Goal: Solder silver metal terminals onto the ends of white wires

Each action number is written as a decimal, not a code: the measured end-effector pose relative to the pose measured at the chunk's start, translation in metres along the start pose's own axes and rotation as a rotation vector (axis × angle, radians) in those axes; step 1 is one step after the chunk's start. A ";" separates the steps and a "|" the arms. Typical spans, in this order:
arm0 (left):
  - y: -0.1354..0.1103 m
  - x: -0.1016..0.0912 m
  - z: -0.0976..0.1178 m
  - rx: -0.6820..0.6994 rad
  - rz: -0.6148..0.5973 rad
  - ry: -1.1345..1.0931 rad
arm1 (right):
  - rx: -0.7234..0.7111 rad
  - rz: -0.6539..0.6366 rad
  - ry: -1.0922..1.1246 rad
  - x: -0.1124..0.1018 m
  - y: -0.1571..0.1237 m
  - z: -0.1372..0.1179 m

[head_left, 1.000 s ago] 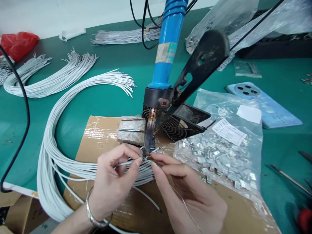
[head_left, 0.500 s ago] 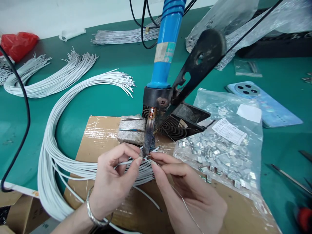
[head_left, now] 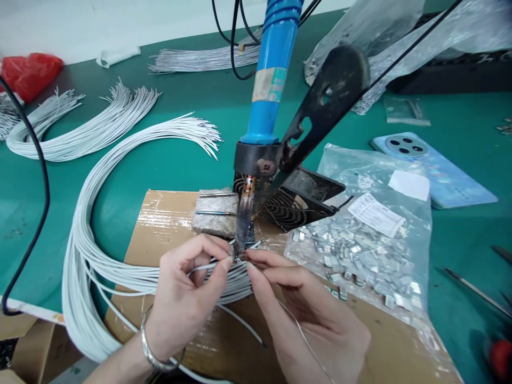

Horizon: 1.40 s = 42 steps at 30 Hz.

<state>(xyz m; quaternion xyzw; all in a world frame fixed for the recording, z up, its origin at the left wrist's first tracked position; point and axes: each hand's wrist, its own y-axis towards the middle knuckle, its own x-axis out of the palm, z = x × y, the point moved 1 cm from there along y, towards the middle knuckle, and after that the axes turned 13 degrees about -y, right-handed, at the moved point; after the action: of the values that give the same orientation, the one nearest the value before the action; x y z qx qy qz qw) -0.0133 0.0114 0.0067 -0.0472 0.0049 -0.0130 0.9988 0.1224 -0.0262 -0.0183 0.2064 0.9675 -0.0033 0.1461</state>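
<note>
A blue-handled soldering iron [head_left: 269, 85] stands tilted in a black stand [head_left: 308, 197], its tip [head_left: 242, 234] pointing down at my fingers. My left hand [head_left: 186, 298] pinches a thin white wire [head_left: 208, 266] and holds its end at the tip. My right hand [head_left: 308, 314] pinches something small at the same spot; a thin solder wire [head_left: 304, 336] trails from it across the palm. Both hands work over a taped cardboard sheet [head_left: 160, 224]. A big bundle of white wires [head_left: 92, 213] curves from the left under my hands.
A clear bag of small metal parts [head_left: 360, 250] lies right of my hands. A phone [head_left: 432, 170] rests on the green table [head_left: 460, 234] beyond it. More wire bundles [head_left: 80, 128], a red bag [head_left: 28, 72], a black cable [head_left: 40, 176] and tools [head_left: 476, 293] lie around.
Almost nothing has moved. Both hands stay pinched at the iron's tip; the view has shifted very slightly.
</note>
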 end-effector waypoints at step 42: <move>-0.047 -0.011 -0.013 -0.202 -0.204 0.073 | 0.283 0.301 0.419 -0.066 0.001 0.051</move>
<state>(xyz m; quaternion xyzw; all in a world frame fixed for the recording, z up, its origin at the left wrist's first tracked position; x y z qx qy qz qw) -0.0256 -0.0359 -0.0012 -0.1470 0.0376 -0.1154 0.9817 0.1947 -0.0550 -0.0484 0.3622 0.9250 -0.0739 -0.0883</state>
